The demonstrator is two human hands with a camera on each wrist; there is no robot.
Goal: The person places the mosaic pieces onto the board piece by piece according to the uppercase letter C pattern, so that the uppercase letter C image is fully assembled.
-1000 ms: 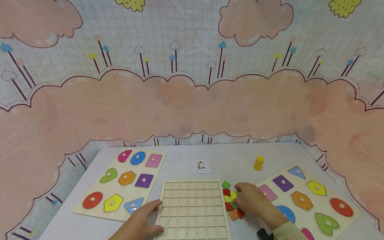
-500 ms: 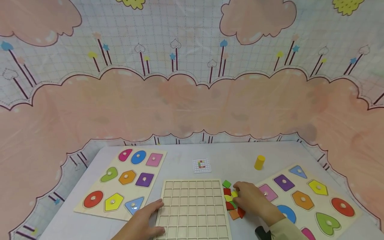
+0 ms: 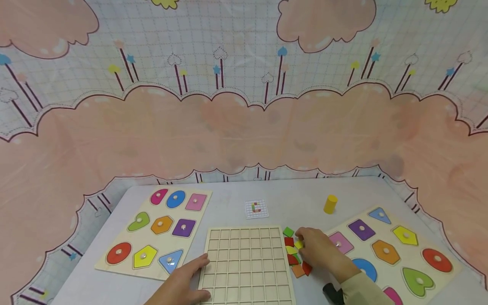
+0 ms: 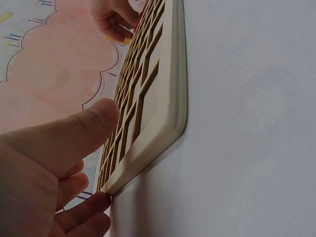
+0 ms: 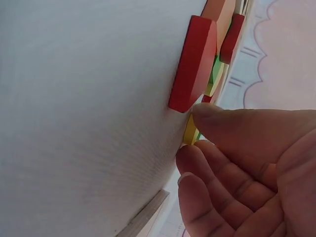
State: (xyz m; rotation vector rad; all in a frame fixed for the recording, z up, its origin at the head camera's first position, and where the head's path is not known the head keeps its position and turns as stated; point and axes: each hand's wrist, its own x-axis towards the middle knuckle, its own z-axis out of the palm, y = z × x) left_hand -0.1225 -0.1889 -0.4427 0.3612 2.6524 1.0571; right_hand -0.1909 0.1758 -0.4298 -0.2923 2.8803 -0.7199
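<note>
My left hand (image 3: 183, 283) rests at the left edge of a wooden grid board (image 3: 244, 271). In the left wrist view its thumb (image 4: 101, 116) lies over the board's rim and fingertips touch the side. The grid cells in view hold no pieces. Right of the board, my right hand (image 3: 320, 253) reaches into a small pile of coloured pieces. In the right wrist view a thin yellow piece (image 5: 190, 129) sits between thumb and fingertip, pinched. Its full outline is hidden. A red piece (image 5: 195, 64) stands close by; an orange square (image 3: 298, 271) and a green square (image 3: 288, 231) lie around.
A shape puzzle board (image 3: 171, 237) lies on the left, a second one (image 3: 385, 233) on the right. Behind the grid board are a pattern card (image 3: 256, 209) and a yellow cylinder (image 3: 330, 204). A printed cloth (image 3: 244, 135) hangs behind the white table.
The right hand stays at the pile, with only slight shifts around the yellow piece. The left hand keeps its place on the board; the head view tilts slightly.
</note>
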